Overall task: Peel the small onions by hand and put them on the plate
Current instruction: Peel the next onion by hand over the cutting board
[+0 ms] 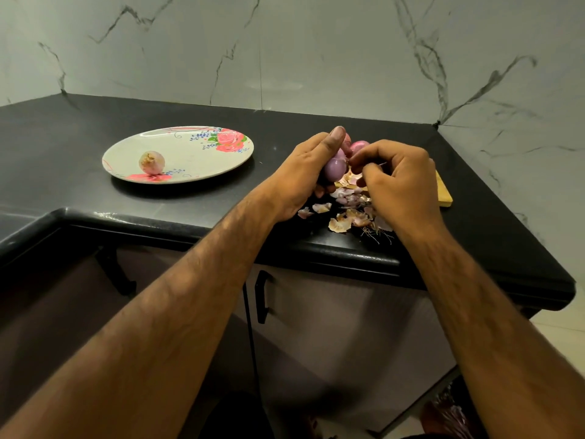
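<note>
My left hand [305, 175] grips a small purple onion [336, 167] above the counter's right part, thumb raised over it. Against the onion's right side, the curled fingers of my right hand [400, 182] pinch at its skin. Behind my fingers, more pink onions [359, 146] show, partly hidden. A floral white plate [202, 156] lies to the left on the counter. One peeled pale onion [152, 162] rests on the plate's near left side.
Loose onion skins [343, 213] and roots litter the black counter [79, 137] below my hands. A wooden cutting board [443, 194] lies under my right hand. The counter's front edge runs close below, with cabinet doors beneath. A marble wall stands behind.
</note>
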